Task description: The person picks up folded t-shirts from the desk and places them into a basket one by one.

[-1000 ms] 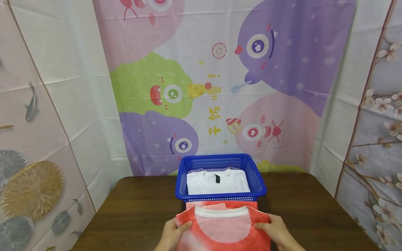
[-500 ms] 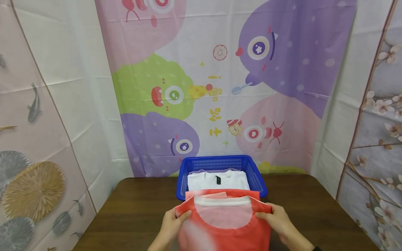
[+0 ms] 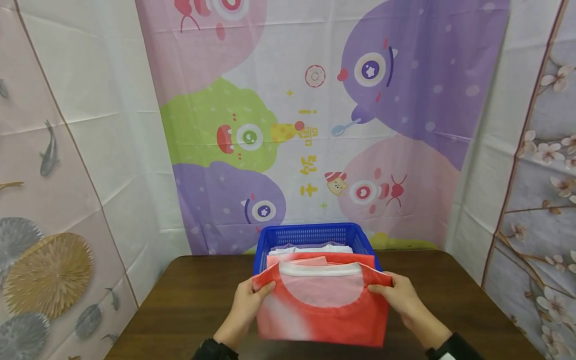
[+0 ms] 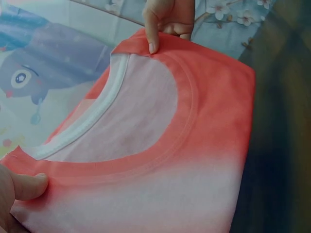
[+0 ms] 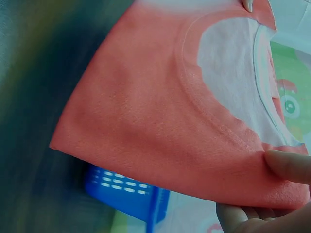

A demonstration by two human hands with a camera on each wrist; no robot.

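Observation:
A folded red T-shirt [image 3: 333, 325] with a pale patch and a white neckband hangs upright between both hands, above the table. The left hand [image 3: 245, 305] pinches its left shoulder, thumb in front; the right hand [image 3: 405, 297] grips the right shoulder the same way. Behind the shirt stands a blue plastic basket [image 3: 310, 232], its front wall hidden by the red cloth in the head view. Inside it, the top edges of a white shirt [image 3: 315, 249] and a purple garment [image 3: 288, 245] show. In the right wrist view, part of the basket [image 5: 119, 189] appears beneath the shirt.
The brown wooden table [image 3: 198, 295] reaches to a cartoon-printed cloth [image 3: 315, 125] hung behind the basket. Patterned curtains hang on the left [image 3: 58, 200] and the right [image 3: 540, 200].
Both hands have raised the red T-shirt and carried it forward. It now covers the front of the basket and most of the white shirt, and its lower edge has come into view.

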